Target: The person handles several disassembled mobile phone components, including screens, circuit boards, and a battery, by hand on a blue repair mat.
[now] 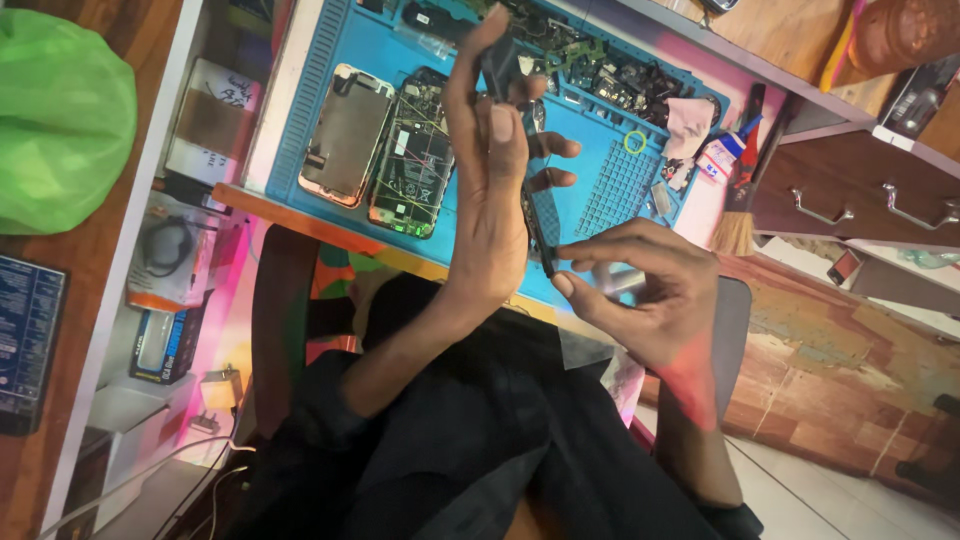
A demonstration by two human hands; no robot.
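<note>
Two bare hands hold a dark phone part edge-on over a blue repair mat.

The left hand point(490, 190), at the centre of the frame, is raised with its fingers closed around the upper end of the thin dark phone part point(538, 225), thumb pressed against it. The right hand point(650, 295), lower right of centre, pinches the part's lower edge between thumb and forefinger; it may be a screen or a frame, but motion blur hides which. Behind the hands lies the blue repair mat point(330, 50), with two opened phone bodies point(380, 140) side by side at upper centre-left. A small brush point(745, 190) rests at the mat's right edge, and a green bag point(60, 120) sits at upper left.
</note>
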